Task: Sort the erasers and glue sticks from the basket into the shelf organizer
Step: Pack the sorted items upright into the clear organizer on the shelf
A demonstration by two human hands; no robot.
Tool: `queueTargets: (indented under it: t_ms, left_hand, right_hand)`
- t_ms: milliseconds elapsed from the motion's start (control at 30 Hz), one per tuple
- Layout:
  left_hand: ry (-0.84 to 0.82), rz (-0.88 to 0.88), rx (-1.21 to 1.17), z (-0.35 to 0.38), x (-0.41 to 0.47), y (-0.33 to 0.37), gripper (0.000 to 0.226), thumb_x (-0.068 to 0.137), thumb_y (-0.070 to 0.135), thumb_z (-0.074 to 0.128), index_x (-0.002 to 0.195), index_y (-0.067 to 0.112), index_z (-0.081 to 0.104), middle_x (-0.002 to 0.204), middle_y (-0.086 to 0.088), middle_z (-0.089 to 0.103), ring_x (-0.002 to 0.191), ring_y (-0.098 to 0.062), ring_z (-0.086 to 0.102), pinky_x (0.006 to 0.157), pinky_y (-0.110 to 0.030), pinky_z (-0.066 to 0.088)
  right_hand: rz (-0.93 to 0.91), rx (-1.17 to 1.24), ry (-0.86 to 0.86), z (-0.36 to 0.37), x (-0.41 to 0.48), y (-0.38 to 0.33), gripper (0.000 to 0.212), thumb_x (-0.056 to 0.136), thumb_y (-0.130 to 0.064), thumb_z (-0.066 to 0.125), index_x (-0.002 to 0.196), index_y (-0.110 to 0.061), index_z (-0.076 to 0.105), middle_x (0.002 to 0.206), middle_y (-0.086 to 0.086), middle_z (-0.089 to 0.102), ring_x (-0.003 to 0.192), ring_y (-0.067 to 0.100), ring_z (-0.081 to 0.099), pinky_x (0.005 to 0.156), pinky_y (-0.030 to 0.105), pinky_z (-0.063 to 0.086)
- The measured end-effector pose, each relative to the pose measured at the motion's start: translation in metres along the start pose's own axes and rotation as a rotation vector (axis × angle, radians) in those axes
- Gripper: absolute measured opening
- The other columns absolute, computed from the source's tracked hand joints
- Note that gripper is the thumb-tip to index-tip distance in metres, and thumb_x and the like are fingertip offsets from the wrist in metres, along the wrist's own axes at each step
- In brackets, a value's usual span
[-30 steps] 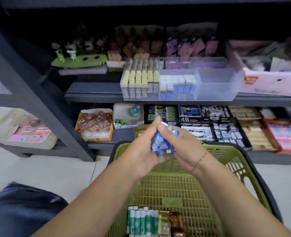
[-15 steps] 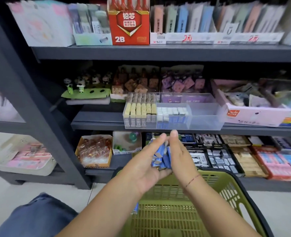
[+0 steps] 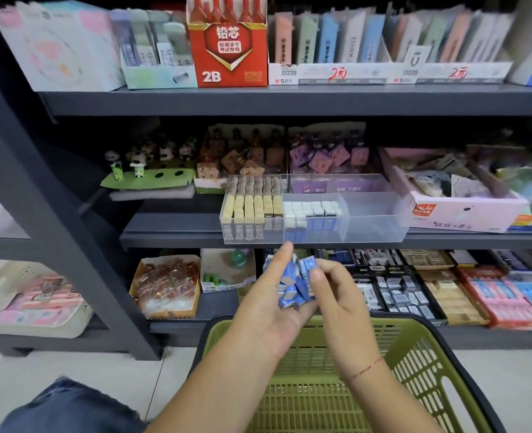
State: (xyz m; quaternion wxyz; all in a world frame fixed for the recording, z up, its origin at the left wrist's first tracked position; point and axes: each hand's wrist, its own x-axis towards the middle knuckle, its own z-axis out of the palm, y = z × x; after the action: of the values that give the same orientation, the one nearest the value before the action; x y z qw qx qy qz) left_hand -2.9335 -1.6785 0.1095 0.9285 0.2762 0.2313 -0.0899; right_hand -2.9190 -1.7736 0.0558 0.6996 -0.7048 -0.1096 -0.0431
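Note:
My left hand cups a bunch of blue-and-white erasers in its palm, just below the shelf edge. My right hand pinches the right side of that bunch with thumb and fingers. Above them on the middle shelf stands the clear organizer: its left section holds yellow 2B erasers, its middle section holds blue-and-white erasers, and its right section shows nothing inside. The green basket sits under my forearms; its contents are hidden.
A pink box stands right of the organizer. A red 2B box sits on the top shelf. Trays of erasers fill the lower shelf. A dark shelf post slants at left.
The view has tilted up from the basket to the shelves. Both hands have risen with the erasers toward the organizer, and the right hand has shifted from covering the bunch to pinching its right side.

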Motion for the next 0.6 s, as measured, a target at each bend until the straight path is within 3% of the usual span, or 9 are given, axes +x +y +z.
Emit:
queueTargets:
  t_ms: [67, 200, 267, 333, 400, 500, 600]
  left_hand:
    - [0.032, 0.013, -0.030, 0.001, 0.001, 0.005, 0.035, 0.077, 0.026, 0.073, 0.095, -0.002, 0.062, 0.081, -0.020, 0.071, 0.069, -0.030, 0.071, 0.064, -0.040, 0.061]
    - [0.085, 0.051, -0.060, 0.004, 0.003, 0.012, 0.034, 0.080, 0.026, 0.073, 0.098, 0.001, 0.061, 0.066, -0.015, 0.068, 0.055, -0.025, 0.067, 0.058, -0.035, 0.060]
    - [0.086, 0.049, -0.070, 0.005, 0.003, 0.014, 0.032, 0.081, 0.025, 0.072, 0.098, 0.000, 0.062, 0.073, -0.017, 0.070, 0.065, -0.027, 0.069, 0.064, -0.038, 0.061]
    - [0.093, 0.044, -0.111, 0.005, 0.003, 0.017, 0.034, 0.079, 0.023, 0.074, 0.102, 0.000, 0.063, 0.094, -0.022, 0.071, 0.086, -0.032, 0.070, 0.067, -0.045, 0.060]
    - [0.126, 0.050, -0.147, 0.005, 0.003, 0.020, 0.034, 0.076, 0.022, 0.078, 0.100, 0.002, 0.064, 0.097, -0.022, 0.069, 0.089, -0.034, 0.068, 0.067, -0.045, 0.060]
    - [0.186, 0.073, -0.172, 0.003, 0.004, 0.026, 0.026, 0.076, 0.022, 0.079, 0.086, 0.004, 0.064, 0.085, -0.018, 0.066, 0.080, -0.031, 0.064, 0.072, -0.045, 0.056]
    - [0.217, 0.072, -0.188, 0.002, 0.004, 0.031, 0.025, 0.077, 0.022, 0.079, 0.082, 0.003, 0.063, 0.081, -0.017, 0.065, 0.078, -0.030, 0.063, 0.077, -0.046, 0.055]
  right_hand:
    - [-0.061, -0.035, -0.010, -0.004, -0.002, 0.001, 0.021, 0.080, -0.047, 0.057, 0.094, -0.034, 0.066, 0.103, -0.004, 0.062, 0.099, 0.015, 0.060, 0.087, 0.032, 0.049]
    - [-0.120, -0.064, -0.035, -0.004, 0.000, -0.004, 0.020, 0.075, -0.039, 0.063, 0.090, -0.027, 0.069, 0.103, -0.005, 0.061, 0.098, 0.011, 0.058, 0.085, 0.025, 0.047]
    - [-0.091, -0.022, -0.046, -0.006, 0.005, -0.008, 0.013, 0.075, -0.030, 0.069, 0.087, -0.024, 0.070, 0.102, 0.000, 0.063, 0.097, 0.013, 0.060, 0.085, 0.023, 0.048]
    - [-0.047, 0.041, -0.047, -0.012, 0.015, -0.017, 0.010, 0.079, -0.021, 0.068, 0.088, -0.016, 0.070, 0.097, 0.006, 0.068, 0.090, 0.014, 0.064, 0.081, 0.022, 0.050]
    - [-0.007, 0.088, -0.053, -0.021, 0.032, -0.032, 0.004, 0.086, -0.011, 0.067, 0.089, -0.014, 0.067, 0.083, 0.004, 0.070, 0.078, 0.013, 0.066, 0.071, 0.019, 0.052]
    - [-0.006, -0.116, -0.108, -0.037, 0.076, -0.050, 0.013, 0.091, -0.004, 0.058, 0.096, -0.012, 0.067, 0.074, 0.003, 0.068, 0.065, 0.004, 0.064, 0.063, 0.013, 0.050]
    - [-0.041, -0.467, -0.167, -0.047, 0.125, -0.055, 0.013, 0.089, -0.006, 0.064, 0.091, -0.019, 0.066, 0.070, 0.002, 0.065, 0.057, 0.000, 0.059, 0.065, 0.013, 0.049]
